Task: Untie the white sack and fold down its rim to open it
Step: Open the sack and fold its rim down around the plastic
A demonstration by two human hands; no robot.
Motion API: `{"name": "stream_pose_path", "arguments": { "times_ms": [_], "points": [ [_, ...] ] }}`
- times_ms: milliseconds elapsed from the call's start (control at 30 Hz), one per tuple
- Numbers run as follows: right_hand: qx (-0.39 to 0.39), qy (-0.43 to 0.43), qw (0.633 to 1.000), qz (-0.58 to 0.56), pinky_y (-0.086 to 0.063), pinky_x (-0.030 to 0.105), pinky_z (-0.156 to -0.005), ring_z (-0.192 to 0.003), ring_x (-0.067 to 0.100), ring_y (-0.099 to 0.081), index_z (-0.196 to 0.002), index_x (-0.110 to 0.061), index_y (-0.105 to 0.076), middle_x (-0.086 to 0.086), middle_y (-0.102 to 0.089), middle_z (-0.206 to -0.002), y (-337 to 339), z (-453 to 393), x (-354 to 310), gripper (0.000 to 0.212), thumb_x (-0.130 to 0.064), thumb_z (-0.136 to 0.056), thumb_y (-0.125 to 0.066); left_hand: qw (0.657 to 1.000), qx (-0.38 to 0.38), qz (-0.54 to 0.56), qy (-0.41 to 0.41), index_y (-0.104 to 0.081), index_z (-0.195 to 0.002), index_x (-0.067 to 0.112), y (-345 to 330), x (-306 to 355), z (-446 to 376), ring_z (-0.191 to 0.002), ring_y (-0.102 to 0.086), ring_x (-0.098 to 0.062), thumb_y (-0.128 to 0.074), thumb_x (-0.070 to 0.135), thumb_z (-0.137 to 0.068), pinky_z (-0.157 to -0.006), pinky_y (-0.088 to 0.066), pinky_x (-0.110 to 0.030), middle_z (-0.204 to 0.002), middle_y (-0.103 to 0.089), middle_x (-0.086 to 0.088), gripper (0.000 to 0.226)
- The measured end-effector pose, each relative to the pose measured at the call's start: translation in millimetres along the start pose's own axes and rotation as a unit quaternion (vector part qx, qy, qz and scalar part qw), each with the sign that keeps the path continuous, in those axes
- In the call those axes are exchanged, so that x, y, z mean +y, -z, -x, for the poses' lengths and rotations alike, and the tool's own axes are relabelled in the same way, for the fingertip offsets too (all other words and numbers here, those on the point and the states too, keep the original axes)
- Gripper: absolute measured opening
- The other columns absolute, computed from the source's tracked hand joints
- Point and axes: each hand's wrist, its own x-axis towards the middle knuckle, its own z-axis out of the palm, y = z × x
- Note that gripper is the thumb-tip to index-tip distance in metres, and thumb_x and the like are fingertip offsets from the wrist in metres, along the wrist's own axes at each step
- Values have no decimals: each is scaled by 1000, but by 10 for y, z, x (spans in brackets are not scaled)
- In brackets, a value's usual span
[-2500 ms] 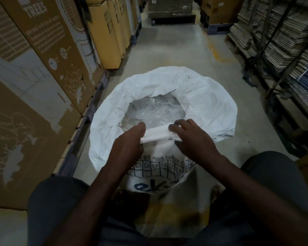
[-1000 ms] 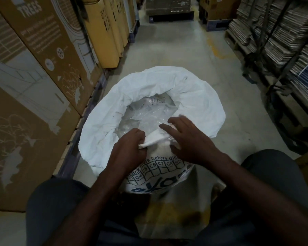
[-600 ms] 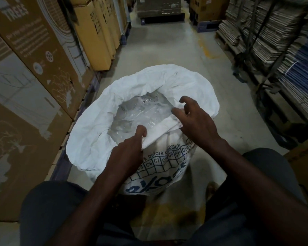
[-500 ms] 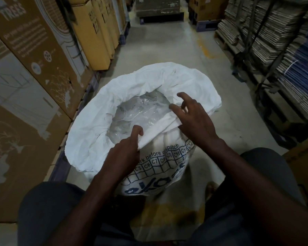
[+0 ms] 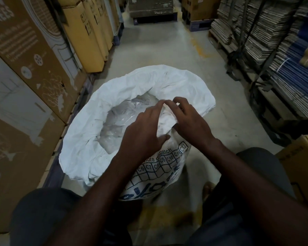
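The white sack (image 5: 89,139) stands open on the floor between my knees, its rim folded outward along the left and far sides. Blue print and a grid of codes show on its near wall. Clear plastic liner (image 5: 117,121) fills the inside. My left hand (image 5: 144,134) lies over the near right part of the rim, fingers reaching toward the far side, thumb pressed on the fabric. My right hand (image 5: 187,121) pinches the same bunched strip of rim at its right end. The rim between my hands is crumpled and partly hidden.
Tall cardboard boxes (image 5: 34,71) line the left on pallets. Racks of flattened cardboard stacks (image 5: 267,38) run along the right. A brown box (image 5: 302,167) sits near my right knee. The concrete aisle (image 5: 160,50) runs ahead to more pallets.
Both hands slid along the near rim toward the right and far side. My left hand let go of its earlier spot and now lies beside the right hand on the bunched fabric.
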Motion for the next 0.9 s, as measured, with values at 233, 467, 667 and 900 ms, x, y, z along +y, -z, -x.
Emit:
{"name": "stream_pose_path", "arguments": {
  "times_ms": [233, 467, 667, 900],
  "points": [
    [-133, -28, 991, -5, -37, 41, -116, -136, 24, -44, -168, -38, -5, 1, -35, -160, 229, 195, 412, 121, -22, -75, -80, 999, 13, 2, 38, -52, -144, 26, -215, -50, -81, -107, -67, -31, -71, 24, -88, -87, -56, -47, -122, -62, 0, 59],
    [-50, -102, 989, 91, -54, 40, -60, -83, 34, -66, -142, -24, -55, 5, -58, -112, 192, 37, 459, 59, -22, -86, -74, 997, -2, 50, 55, -40, -160, 32, -317, 109, 114, -110, -65, -25, -75, 27, -92, -91, -57, -44, -126, -59, 2, 76],
    [28, -182, 982, -32, -54, 42, -56, -67, 30, -57, -132, -27, -48, -1, -39, -111, 198, 12, 291, 53, -3, -88, -63, 998, -32, 12, 45, -25, -166, 35, -428, 276, 259, -95, -67, -24, -70, 35, -96, -76, -59, -42, -125, -51, 2, 83],
    [7, -280, 836, -472, -60, 32, -89, -103, 12, -71, -144, -29, -53, 5, -64, -125, 342, 49, 280, 60, 2, -95, -69, 977, -75, 183, 82, -45, -155, 39, -407, 381, 160, -118, -50, 1, -64, 58, -100, -95, -39, -12, -138, -51, 7, 61]
  ]
}}
